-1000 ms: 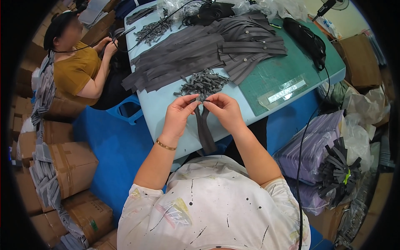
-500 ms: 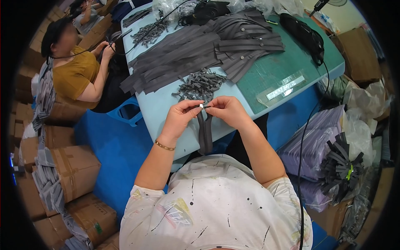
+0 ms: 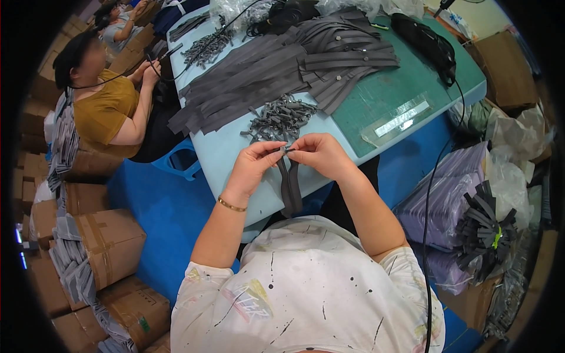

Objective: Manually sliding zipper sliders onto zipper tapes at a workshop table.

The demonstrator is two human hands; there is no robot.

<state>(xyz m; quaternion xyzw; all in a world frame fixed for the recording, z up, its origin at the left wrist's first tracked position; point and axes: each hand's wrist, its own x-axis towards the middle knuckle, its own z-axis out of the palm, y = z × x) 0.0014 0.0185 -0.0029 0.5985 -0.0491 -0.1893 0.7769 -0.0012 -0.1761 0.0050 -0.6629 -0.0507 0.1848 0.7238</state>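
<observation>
A dark grey zipper (image 3: 291,191) hangs from my fingertips over the near edge of the table, its two tapes parted a little at the top. My left hand (image 3: 257,160) pinches its upper end between thumb and fingers. Right beside it, my right hand (image 3: 321,155) is closed in a pinch at the same end, fingertips nearly touching the left ones. A small metallic piece, seemingly a zipper slider, shows between them, mostly covered by the fingers. Just beyond my hands lies a heap of grey zipper sliders with pulls (image 3: 279,117).
Long grey zipper strips (image 3: 241,76) cover the table's middle, with more fanned out (image 3: 350,56). A second slider heap (image 3: 207,50) lies farther back. A black bag (image 3: 424,44) rests on the green mat (image 3: 376,94). A co-worker (image 3: 112,109) sits left; cartons (image 3: 112,247) and wrapped bundles (image 3: 441,194) flank me.
Both hands stay pinched at the zipper's end, with only small finger movement. The metallic piece shows less brightly now. The view has shifted slightly.
</observation>
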